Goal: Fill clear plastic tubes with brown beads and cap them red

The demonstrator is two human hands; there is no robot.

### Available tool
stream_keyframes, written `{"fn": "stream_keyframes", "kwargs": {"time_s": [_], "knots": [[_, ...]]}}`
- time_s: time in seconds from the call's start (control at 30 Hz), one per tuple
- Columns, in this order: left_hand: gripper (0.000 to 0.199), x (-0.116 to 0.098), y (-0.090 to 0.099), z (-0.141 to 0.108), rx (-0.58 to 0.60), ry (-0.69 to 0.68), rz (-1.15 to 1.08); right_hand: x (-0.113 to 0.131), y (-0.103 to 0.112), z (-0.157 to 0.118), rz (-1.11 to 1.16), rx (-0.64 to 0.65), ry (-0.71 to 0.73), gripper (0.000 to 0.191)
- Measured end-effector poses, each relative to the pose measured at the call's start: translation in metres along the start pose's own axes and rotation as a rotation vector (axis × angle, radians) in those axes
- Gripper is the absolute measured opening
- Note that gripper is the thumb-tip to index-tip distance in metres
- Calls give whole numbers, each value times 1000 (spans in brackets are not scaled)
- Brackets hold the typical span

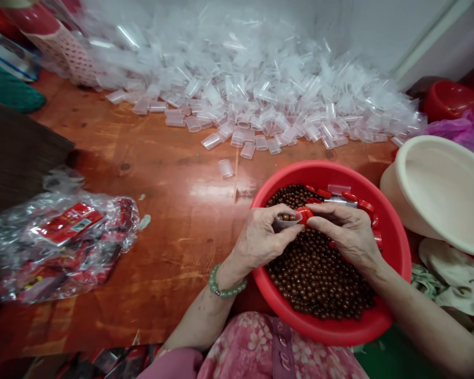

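Note:
My left hand (263, 234) is closed round a small clear plastic container (287, 223) with brown balls showing inside it. In my right hand (345, 229) a red cap (305, 215) is pinched between thumb and fingers, right at the container's open end. Whether the cap touches the rim all round I cannot tell. Both hands are above a red basin (265, 176). Many shiny brown balls (319, 279) fill its near part, and more red caps (364, 205) lie at its far right side, partly behind my right hand.
A large heap of clear plastic containers (240, 105) lies along the back of the wooden table (161, 184); one loose container (226, 168) lies nearer. At left is a plastic bag (67, 242) of red packets. A cream basin (406, 173) stands at right, with cloths (454, 273) below it.

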State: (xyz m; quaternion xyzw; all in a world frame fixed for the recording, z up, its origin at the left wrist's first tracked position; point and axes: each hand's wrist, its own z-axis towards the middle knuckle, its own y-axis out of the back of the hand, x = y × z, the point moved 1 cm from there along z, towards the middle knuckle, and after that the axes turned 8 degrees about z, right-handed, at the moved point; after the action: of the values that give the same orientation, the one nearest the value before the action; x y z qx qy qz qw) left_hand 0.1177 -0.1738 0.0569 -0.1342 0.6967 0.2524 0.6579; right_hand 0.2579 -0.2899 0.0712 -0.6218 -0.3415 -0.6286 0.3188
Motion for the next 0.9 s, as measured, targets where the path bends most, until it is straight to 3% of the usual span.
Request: {"fn": "stream_keyframes", "kwargs": {"time_s": [0.2,0.33,0.4,0.5,0.63,0.73,0.9], "knots": [[12,1,2,-2,12,-51,-28,-1,-5,-3,-53,10,101,21],[12,0,3,-1,28,-64,-37,10,-1,4,-67,-33,133,19],[12,0,3,-1,38,-48,-39,18,-1,7,-61,-42,226,21],[11,2,3,-2,54,-34,-98,27,-9,10,-158,27,427,28],[7,4,3,-2,123,-130,-183,29,-22,9,-287,215,620,38],[9,3,5,-2,151,-181,-194,27,-23,8,-345,272,684,41],[16,4,6,-1,178,-122,-124,32,-19,6,-478,278,704,34]]}}
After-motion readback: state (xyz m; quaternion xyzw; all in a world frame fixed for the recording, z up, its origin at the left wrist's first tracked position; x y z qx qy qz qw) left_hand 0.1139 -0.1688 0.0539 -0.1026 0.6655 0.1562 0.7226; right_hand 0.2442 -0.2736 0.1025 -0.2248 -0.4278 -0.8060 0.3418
